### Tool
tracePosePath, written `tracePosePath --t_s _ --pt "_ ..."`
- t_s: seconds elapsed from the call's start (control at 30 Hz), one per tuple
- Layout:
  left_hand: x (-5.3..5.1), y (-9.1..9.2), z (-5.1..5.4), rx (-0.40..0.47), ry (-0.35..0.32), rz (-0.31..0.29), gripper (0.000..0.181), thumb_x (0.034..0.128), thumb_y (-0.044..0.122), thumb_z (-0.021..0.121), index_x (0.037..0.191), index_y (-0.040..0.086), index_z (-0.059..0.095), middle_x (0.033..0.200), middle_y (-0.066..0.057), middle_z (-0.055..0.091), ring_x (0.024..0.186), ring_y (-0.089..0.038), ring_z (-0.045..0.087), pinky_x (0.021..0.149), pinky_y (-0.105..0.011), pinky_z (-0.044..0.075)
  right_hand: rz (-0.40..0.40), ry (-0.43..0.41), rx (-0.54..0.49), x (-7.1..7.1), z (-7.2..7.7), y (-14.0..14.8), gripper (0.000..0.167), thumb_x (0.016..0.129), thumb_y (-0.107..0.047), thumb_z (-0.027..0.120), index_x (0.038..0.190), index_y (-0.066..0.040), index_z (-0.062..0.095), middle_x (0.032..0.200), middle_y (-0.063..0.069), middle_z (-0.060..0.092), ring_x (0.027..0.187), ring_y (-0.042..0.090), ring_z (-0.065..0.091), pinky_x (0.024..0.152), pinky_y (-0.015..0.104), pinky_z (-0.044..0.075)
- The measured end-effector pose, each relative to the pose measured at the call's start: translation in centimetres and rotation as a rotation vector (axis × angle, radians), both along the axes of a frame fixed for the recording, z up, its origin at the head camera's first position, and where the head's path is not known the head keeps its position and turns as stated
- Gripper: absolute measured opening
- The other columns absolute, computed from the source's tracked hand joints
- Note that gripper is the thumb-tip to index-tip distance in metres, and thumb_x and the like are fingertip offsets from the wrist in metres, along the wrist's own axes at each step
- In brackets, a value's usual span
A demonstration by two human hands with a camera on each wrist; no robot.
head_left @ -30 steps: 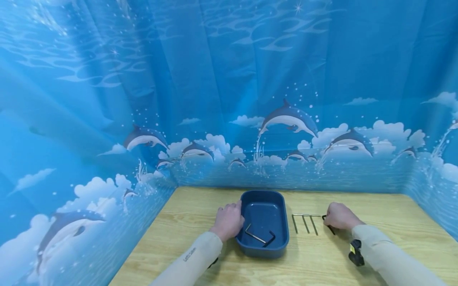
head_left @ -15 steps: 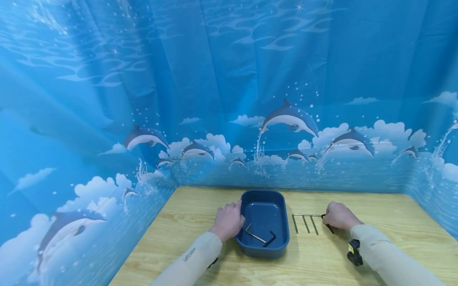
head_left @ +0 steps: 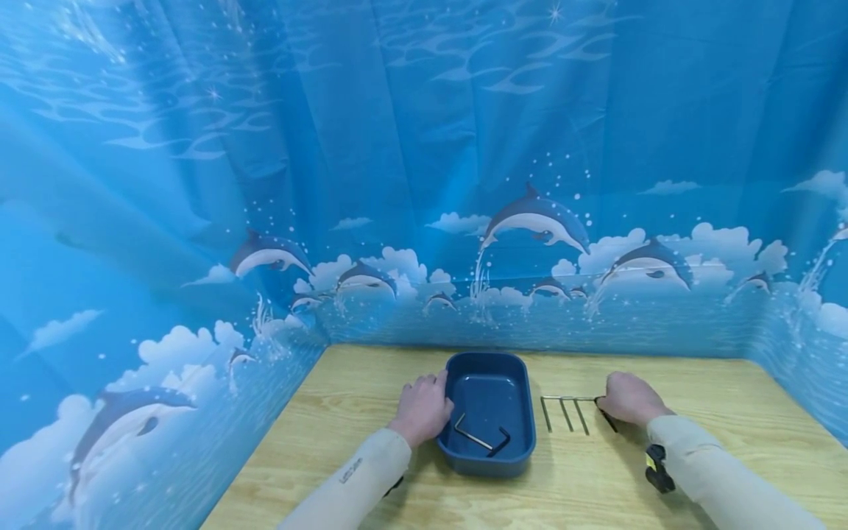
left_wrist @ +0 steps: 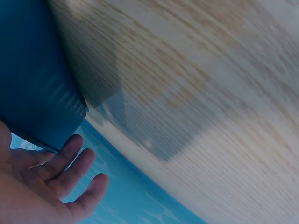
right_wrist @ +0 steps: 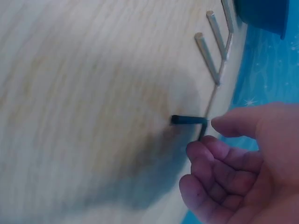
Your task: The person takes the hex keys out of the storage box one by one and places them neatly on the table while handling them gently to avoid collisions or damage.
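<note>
My left hand (head_left: 424, 410) grips the left rim of a deep blue rectangular tray (head_left: 489, 468); its fingers (left_wrist: 70, 151) lie along the outer wall in the left wrist view. Inside the tray are a silver hex key (head_left: 472, 440) and a black hex key (head_left: 501, 445). At the right, my right hand (head_left: 632, 400) has its thumb and curled fingertips around the bend of another black hex key (right_wrist: 187, 120), whose short arm points toward me on the table. Its long arm is mostly hidden by the fingers. Left of it lie three silver hex keys (head_left: 566, 418) in a row, short arms side by side.
Everything stands on a light wood-grain table (head_left: 589, 486). A blue curtain (head_left: 411, 184) printed with dolphins and clouds hangs along the back and sides. A small black device (head_left: 659, 469) sits under the right wrist.
The right hand has shifted the black hex key slightly left toward the silver row, then drawn very slightly right. The left hand and the tray have stayed in place.
</note>
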State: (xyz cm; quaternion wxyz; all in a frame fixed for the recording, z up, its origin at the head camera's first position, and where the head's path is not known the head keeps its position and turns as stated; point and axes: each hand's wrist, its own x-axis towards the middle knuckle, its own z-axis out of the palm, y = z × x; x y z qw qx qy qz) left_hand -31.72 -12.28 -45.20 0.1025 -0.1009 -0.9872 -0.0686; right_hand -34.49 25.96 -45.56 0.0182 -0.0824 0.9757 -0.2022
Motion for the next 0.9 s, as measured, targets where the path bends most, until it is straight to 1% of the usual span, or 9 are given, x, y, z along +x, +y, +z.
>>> tracePosePath --t_s 0.1,0.2,0.3,0.4,0.53,0.77,0.9 --pt "-0.1 0.0 0.0 -0.007 0.0 0.0 0.054 0.0972 0.029 0.058 0.147 0.01 0.049 0.13 -0.014 0.065 0.121 -0.031 0.061 0.1 -0.057 0.049 0.017 0.033 0.044 0.1 0.8 -0.5 0.033 0.087 -0.011 0.061 0.058 -0.016 0.045 0.054 -0.005 0.034 0.048 0.011 0.035 0.052 0.03 0.035" --pt "-0.2 0.0 -0.1 -0.012 0.0 0.001 0.054 0.0976 0.029 0.057 0.147 0.009 0.049 0.13 -0.014 0.064 0.121 -0.031 0.06 0.1 -0.056 0.049 0.047 0.036 0.045 0.2 2.0 -1.5 0.035 0.088 -0.011 0.061 0.058 -0.016 0.044 0.054 -0.005 0.032 0.049 0.011 0.03 0.051 0.029 0.033" --pt "-0.3 0.0 -0.2 -0.011 0.003 -0.002 0.054 0.0976 0.028 0.057 0.147 0.009 0.049 0.131 -0.014 0.064 0.121 -0.031 0.06 0.099 -0.056 0.049 0.076 0.028 0.056 0.3 3.3 -3.1 0.041 0.089 -0.011 0.063 0.055 -0.018 0.041 0.051 -0.008 0.026 0.047 0.009 0.024 0.05 0.027 0.031" --pt "-0.3 0.0 -0.2 -0.005 0.009 -0.008 0.053 0.097 0.028 0.057 0.146 0.009 0.05 0.129 -0.014 0.065 0.12 -0.031 0.061 0.099 -0.056 0.049 0.102 0.016 0.074 0.4 4.4 -5.0 0.045 0.089 -0.011 0.063 0.053 -0.019 0.039 0.048 -0.009 0.023 0.046 0.008 0.02 0.049 0.026 0.03" --pt "-0.2 -0.1 -0.2 -0.004 0.019 -0.014 0.053 0.0963 0.027 0.058 0.145 0.008 0.051 0.127 -0.014 0.066 0.118 -0.031 0.062 0.097 -0.056 0.05 0.139 0.006 0.091 0.5 5.7 -7.8 0.044 0.089 -0.012 0.065 0.052 -0.019 0.04 0.047 -0.009 0.023 0.046 0.008 0.022 0.049 0.026 0.031" --pt "-0.1 -0.1 -0.1 0.002 0.006 -0.006 0.053 0.0968 0.028 0.058 0.146 0.009 0.05 0.129 -0.014 0.065 0.12 -0.031 0.061 0.099 -0.056 0.049 0.186 -0.006 0.099 0.8 7.3 -11.7 0.04 0.089 -0.015 0.068 0.055 -0.017 0.047 0.05 -0.006 0.031 0.046 0.011 0.031 0.049 0.027 0.033" --pt "-0.1 -0.1 -0.2 -0.004 0.002 -0.004 0.054 0.0974 0.028 0.057 0.147 0.009 0.049 0.131 -0.014 0.064 0.121 -0.031 0.06 0.1 -0.056 0.049 0.205 -0.033 0.097 0.7 7.7 -13.5 0.046 0.091 -0.018 0.069 0.053 -0.018 0.042 0.049 -0.007 0.028 0.045 0.011 0.028 0.048 0.026 0.03"
